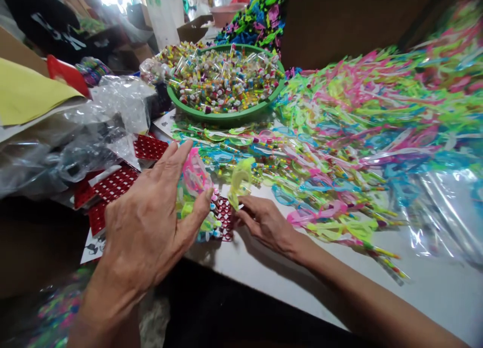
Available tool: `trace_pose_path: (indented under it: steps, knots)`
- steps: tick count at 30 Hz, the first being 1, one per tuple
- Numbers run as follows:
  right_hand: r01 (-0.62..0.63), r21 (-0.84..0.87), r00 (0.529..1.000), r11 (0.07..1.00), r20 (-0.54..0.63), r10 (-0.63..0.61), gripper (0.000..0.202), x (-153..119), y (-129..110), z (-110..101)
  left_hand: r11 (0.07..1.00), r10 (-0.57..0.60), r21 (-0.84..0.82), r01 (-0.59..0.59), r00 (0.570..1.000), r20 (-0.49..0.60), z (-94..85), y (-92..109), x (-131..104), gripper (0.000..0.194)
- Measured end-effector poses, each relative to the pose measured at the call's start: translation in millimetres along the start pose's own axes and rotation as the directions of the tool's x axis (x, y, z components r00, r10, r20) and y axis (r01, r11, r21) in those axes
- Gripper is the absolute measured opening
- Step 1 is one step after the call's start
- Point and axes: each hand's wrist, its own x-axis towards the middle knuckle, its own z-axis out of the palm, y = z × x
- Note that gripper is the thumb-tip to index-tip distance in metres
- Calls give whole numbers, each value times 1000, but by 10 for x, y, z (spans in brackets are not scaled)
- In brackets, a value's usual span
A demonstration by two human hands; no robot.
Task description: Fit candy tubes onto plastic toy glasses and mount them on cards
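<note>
My left hand (147,217) is spread with its fingers stretched and its thumb apart, beside a small pile on the table. In that pile, pink plastic toy glasses (196,174) show between thumb and fingers, with yellow-green and blue pieces partly hidden below. Under the pieces lies a red bag or card with white dots (225,220). My right hand (266,222) pinches yellow-green plastic toy glasses (240,179) between thumb and fingers, just right of the pile and above the red dotted piece.
A green basin (226,115) full of small clear tubes with coloured beads stands behind. Heaps of neon plastic glasses (362,106) cover the right side. Clear plastic bags (437,212) lie at right. Red dotted bags or cards (115,187) and crumpled plastic (124,96) lie left.
</note>
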Motion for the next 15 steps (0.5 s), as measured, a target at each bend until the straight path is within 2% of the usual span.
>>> trace_pose_path:
  steps: [2,4,7,9,11,13,15]
  knots:
    - [-3,167,997,986,71,-9,19,83,41,98,1000,9,15,-8,1000,-23,20,-11,-8,54]
    - [32,245,992,969,108,-60,23,126,109,146,999,8,35,-6,999,-42,38,-13,-14,51]
    - [148,157,981,976,100,-165,27,157,197,149,1000,12,27,-10,998,-65,50,-14,-31,51]
    - [233,55,960,971,145,-238,25,207,215,110,1000,4,5,-4,998,-61,43,-31,-49,52]
    - [288,26,923,957,260,-285,22,304,196,43,998,27,-50,-29,999,-41,29,-66,-62,56]
    - [294,54,866,954,408,-290,21,432,161,-36,993,62,-104,-63,998,-13,15,-104,-54,64]
    - [283,77,816,956,504,-283,24,543,131,-99,993,74,-96,-71,997,24,8,-115,-13,67]
